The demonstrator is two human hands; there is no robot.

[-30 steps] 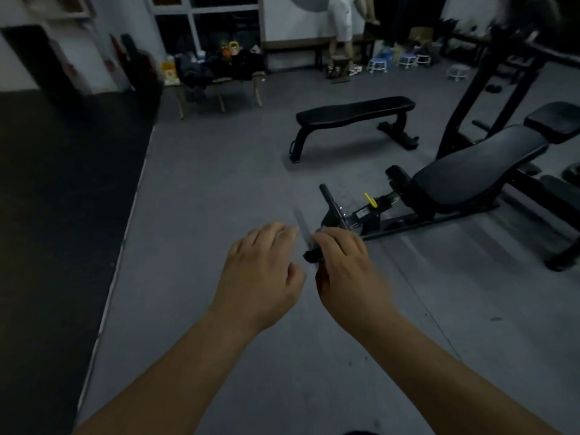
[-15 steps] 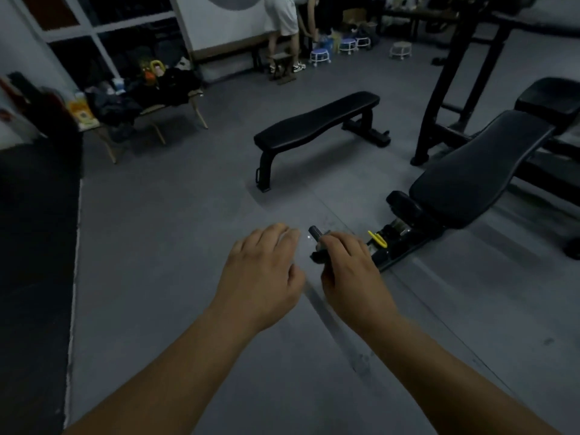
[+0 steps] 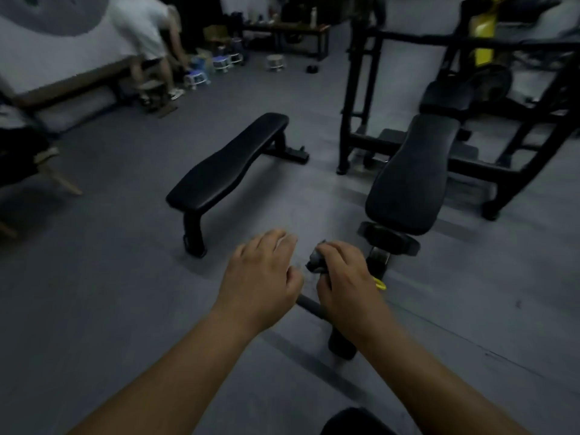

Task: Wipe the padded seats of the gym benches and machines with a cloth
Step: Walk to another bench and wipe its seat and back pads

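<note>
1. A dark rounded shape (image 3: 354, 423) sits at the bottom edge, on the near side of the inclined bench (image 3: 411, 174). I cannot tell what it is.
2. The left hand (image 3: 263, 277) hovers palm down just short of the inclined bench's near end. Its fingers are loosely bent and it holds nothing.
3. The right hand (image 3: 343, 281) is close beside it, nearer the inclined bench. Its fingers are curled round a small grey wad, blurred, that looks like the crumpled cloth (image 3: 314, 261). The cloth is off the padding, just short of the inclined bench's small seat pad (image 3: 389, 241).
4. Under both hands a black bar (image 3: 309, 307) runs along the floor at the foot of the inclined bench.
5. A yellow pin (image 3: 380, 283) shows on the inclined bench's frame, just right of the right hand.
6. The inclined bench's long back pad rises away beyond the seat pad.
7. A flat bench (image 3: 229, 164) stands left of the inclined bench, well apart from it, on the grey floor (image 3: 110, 293).
8. A black rack (image 3: 361, 89) stands directly behind the inclined bench.
9. Far beyond and left of the inclined bench, a person in white (image 3: 144, 26) bends over near some small stools (image 3: 219, 62).
</note>
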